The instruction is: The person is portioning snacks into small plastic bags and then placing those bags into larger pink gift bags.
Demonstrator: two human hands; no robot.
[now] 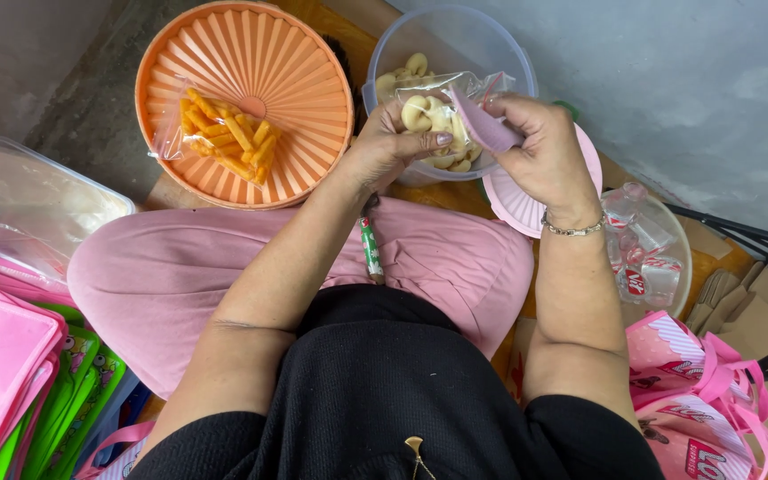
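Clear snack bag (442,116) of pale ring crackers, pinched by both hands.

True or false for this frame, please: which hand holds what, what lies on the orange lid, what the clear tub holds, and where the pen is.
1. The left hand holds a clear bag of pale ring snacks. True.
2. The right hand holds a green scoop. False: it grips a pink scoop.
3. The orange lid is bare. False: a bag of orange sticks lies on it.
4. A pen rests on the lap. True.
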